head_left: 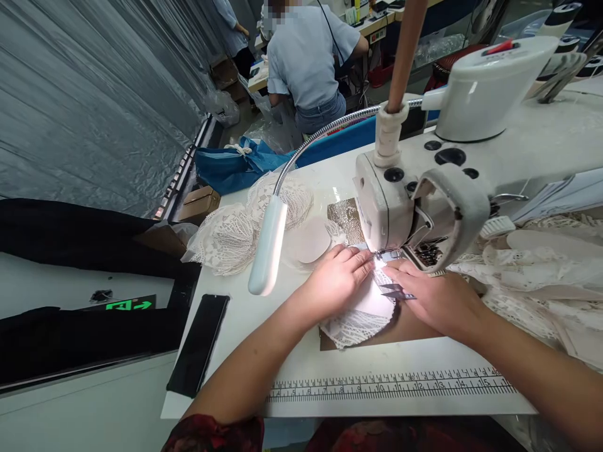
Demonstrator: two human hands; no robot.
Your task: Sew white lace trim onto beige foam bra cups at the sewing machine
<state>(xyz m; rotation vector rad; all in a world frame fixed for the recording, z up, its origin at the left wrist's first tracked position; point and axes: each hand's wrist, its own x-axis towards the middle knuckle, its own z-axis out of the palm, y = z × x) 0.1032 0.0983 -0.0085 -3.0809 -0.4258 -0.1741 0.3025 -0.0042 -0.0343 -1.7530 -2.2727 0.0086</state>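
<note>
Under the head of a white sewing machine (381,207) lies a white lace piece (362,323) with a smooth pale panel on it. My left hand (336,279) rests flat on its left side, fingers stretched out close to the needle area. From the right, my right hand (438,298) holds small thread snips (394,292), their blades pointing left over the piece. The thumb and forefinger of that hand touch the fabric beside the presser foot. Fingers and the machine head partly hide the needle and the seam.
Lace cups (226,238) and a pale round pad (308,240) lie left of the machine, behind a lamp (268,251). A black phone (198,345) sits at the left edge. Lace fabric (532,282) is heaped right. A ruler strip (386,386) runs along the front. Another person (306,63) sits beyond.
</note>
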